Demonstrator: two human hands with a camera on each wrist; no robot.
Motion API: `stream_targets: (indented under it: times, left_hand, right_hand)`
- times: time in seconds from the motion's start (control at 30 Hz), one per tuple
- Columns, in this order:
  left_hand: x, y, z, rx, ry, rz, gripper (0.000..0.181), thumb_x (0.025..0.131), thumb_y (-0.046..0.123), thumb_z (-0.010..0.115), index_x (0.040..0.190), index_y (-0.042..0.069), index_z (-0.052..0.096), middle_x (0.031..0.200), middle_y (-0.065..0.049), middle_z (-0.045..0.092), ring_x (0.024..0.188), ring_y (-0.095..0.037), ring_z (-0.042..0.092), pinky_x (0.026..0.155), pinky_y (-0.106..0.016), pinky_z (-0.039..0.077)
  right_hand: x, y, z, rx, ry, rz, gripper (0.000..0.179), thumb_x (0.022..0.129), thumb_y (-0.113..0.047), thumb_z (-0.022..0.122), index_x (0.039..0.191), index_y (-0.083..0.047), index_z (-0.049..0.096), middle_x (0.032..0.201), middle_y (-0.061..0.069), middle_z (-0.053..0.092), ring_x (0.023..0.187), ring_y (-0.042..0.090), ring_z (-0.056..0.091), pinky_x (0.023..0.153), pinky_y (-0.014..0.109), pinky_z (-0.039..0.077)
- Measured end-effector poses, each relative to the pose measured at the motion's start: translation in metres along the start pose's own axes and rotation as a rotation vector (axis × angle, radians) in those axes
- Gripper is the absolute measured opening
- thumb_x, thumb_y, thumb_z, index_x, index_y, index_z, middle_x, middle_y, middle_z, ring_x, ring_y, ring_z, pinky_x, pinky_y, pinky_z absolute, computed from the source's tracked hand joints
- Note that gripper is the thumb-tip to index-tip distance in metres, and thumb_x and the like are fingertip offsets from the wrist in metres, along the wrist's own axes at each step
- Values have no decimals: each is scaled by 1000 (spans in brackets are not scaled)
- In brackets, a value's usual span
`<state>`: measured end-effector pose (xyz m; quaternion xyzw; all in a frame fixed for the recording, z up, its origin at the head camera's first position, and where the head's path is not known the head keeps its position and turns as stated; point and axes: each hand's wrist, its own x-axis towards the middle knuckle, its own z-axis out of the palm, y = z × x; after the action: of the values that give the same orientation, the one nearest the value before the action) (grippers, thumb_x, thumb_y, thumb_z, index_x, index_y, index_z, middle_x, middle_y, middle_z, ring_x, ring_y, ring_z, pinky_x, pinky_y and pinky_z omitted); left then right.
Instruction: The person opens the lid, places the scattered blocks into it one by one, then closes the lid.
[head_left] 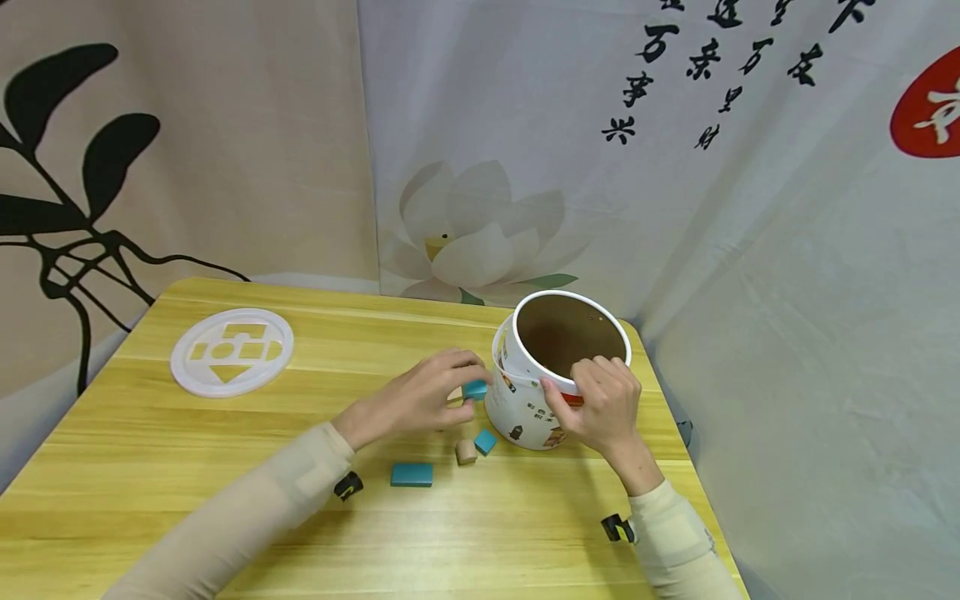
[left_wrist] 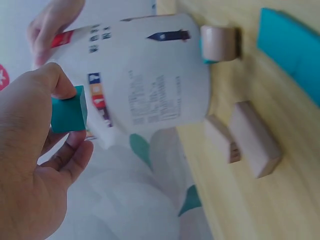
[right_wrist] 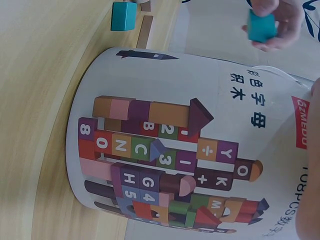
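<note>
My left hand [head_left: 420,396] is just left of the bucket and pinches a teal block [left_wrist: 69,112] between thumb and fingers. The white printed bucket [head_left: 513,408] stands slightly tilted at the table's right back, its mouth uncovered. My right hand [head_left: 603,408] grips its near rim, thumb outside; the fingertips are hidden over the edge. In front of the bucket lie a teal cube [head_left: 485,442], a small wooden cylinder [head_left: 466,452] and a flat teal block [head_left: 412,475]. Two plain wooden blocks, a longer one [left_wrist: 255,137] and a shorter one [left_wrist: 221,137], show in the left wrist view.
A white round lid [head_left: 187,371] with shaped cut-outs lies at the back left of the wooden table [head_left: 120,467]. A printed cloth [head_left: 300,167] hangs behind the table and along its right side.
</note>
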<state>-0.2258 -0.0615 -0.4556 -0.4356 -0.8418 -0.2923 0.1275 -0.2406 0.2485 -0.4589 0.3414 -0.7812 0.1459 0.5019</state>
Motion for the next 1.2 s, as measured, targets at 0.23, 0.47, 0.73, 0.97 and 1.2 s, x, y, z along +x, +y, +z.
stream_targets:
  times: [0.23,0.47,0.73,0.97,1.2]
  left_hand:
    - [21,4,-23,10,68,77,35,92,2,77,127,5,79,123,-9,78,112,-22,75,98,-37,66]
    - [48,11,-44,36,115,136,34,93,4,76,126,5,79,125,-11,78,112,-27,73,97,-39,64]
    - [82,22,-56,60,117,168,31,96,8,74,126,8,78,124,-9,77,107,-27,69,91,-39,59]
    - [109,27,-55,45,53,135,34,99,10,72,133,9,77,133,-11,76,112,-28,68,94,-39,58]
    - [129,28,-50,30,1,114,35,101,10,70,135,8,77,134,-11,75,117,-28,69,102,-40,58]
  right_hand:
    - [0,0,0,1,3,3,61,105,-48,65,63,-14,36,57,-3,31,53,15,26,54,31,20]
    - [-1,0,0,0,-5,0,60,105,-48,65,64,-13,38,56,-3,34,53,16,28,53,31,21]
    - [0,2,1,-7,17,-20,61,106,-48,63,63,-13,36,56,-3,31,51,15,25,51,32,20]
    - [0,2,1,-2,11,-17,60,106,-47,62,64,-13,37,56,-3,32,50,17,26,50,34,22]
    - [-1,2,1,3,6,-16,60,107,-47,62,64,-13,38,56,-3,33,50,16,26,50,34,22]
